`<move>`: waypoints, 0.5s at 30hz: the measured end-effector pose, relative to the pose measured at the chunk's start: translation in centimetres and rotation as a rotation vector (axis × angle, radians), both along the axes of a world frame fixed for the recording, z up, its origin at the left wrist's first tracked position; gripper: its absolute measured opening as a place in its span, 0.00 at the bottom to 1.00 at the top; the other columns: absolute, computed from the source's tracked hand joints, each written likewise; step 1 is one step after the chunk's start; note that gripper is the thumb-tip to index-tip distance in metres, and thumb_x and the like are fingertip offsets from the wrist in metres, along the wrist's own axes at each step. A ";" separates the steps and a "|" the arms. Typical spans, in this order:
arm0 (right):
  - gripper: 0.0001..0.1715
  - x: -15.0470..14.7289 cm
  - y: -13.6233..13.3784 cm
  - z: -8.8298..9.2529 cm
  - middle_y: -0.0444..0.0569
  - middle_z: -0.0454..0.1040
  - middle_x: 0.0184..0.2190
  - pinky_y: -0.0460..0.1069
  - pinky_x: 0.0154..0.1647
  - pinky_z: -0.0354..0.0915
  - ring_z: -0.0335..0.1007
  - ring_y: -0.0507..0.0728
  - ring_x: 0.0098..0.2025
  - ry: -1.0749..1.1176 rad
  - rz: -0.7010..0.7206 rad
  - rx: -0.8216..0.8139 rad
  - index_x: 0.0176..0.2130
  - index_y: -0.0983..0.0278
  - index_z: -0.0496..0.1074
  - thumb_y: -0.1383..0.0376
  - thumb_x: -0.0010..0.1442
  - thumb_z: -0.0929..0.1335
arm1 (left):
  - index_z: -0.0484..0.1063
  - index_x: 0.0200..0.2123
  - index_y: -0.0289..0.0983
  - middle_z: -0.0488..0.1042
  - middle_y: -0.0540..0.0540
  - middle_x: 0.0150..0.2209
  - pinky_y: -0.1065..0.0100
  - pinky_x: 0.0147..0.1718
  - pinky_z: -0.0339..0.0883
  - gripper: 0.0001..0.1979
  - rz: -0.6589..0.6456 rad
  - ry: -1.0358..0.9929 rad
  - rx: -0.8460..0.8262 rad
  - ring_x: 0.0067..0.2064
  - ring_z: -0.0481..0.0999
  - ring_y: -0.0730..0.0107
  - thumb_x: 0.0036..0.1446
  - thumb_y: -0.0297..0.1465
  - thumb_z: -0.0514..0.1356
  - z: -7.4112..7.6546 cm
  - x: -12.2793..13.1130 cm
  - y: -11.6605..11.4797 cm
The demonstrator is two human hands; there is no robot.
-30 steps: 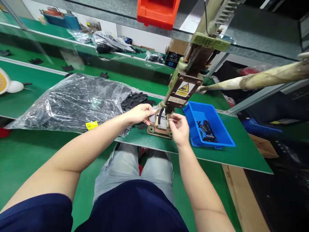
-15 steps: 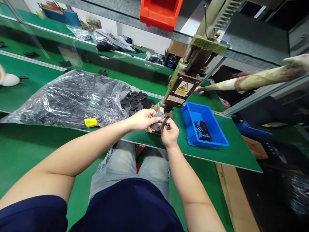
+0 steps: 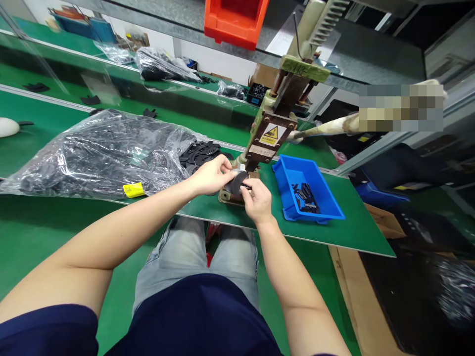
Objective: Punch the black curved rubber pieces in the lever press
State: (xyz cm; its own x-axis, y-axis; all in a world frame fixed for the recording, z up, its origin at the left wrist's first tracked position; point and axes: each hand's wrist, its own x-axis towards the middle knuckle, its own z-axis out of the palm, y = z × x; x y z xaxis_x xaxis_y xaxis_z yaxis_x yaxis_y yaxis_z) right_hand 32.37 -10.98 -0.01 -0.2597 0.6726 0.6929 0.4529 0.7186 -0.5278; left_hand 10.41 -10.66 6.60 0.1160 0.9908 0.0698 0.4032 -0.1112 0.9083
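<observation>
While left hand pinches black piece — right hand grips it | press near

floor: green | workbench: green, pale-edged | back wall: white | upper shelf: grey

Red bin (up high), grey shelf

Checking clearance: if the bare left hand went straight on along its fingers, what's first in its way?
Likely the dark curved piece at the thumb tip of the left hand; beyond it, perhaps the right hand, though depth is unclear.
</observation>
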 end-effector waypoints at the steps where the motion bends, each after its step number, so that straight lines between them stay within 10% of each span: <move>1: 0.11 0.1 0.1 0.0 0.53 0.82 0.44 0.58 0.52 0.77 0.79 0.59 0.47 -0.013 -0.002 0.009 0.48 0.59 0.78 0.58 0.70 0.69 | 0.72 0.39 0.40 0.76 0.49 0.34 0.68 0.32 0.67 0.13 0.037 0.051 0.102 0.31 0.75 0.69 0.63 0.41 0.70 -0.1 0.0 -0.1; 5: 0.11 0.1 0.3 0.0 0.54 0.82 0.43 0.58 0.51 0.76 0.78 0.59 0.46 -0.041 -0.009 0.035 0.47 0.59 0.78 0.58 0.71 0.68 | 0.73 0.31 0.39 0.71 0.48 0.36 0.66 0.37 0.65 0.16 -0.039 0.216 0.281 0.36 0.71 0.67 0.66 0.44 0.66 -0.3 0.4 -0.5; 15: 0.10 -0.1 0.2 -0.2 0.52 0.81 0.43 0.58 0.50 0.77 0.79 0.59 0.45 0.084 -0.037 0.045 0.48 0.58 0.77 0.57 0.71 0.68 | 0.70 0.31 0.38 0.68 0.53 0.27 0.71 0.28 0.58 0.20 -0.080 -0.085 0.027 0.29 0.66 0.74 0.63 0.46 0.69 -1.1 1.3 0.6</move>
State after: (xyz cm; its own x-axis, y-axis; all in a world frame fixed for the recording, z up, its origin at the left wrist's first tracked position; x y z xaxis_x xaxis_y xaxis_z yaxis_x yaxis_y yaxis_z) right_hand 32.29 -10.81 -0.16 -0.1750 0.6483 0.7410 0.4351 0.7261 -0.5324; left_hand 11.74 -10.03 5.55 0.1871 0.9762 0.1094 0.3140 -0.1649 0.9350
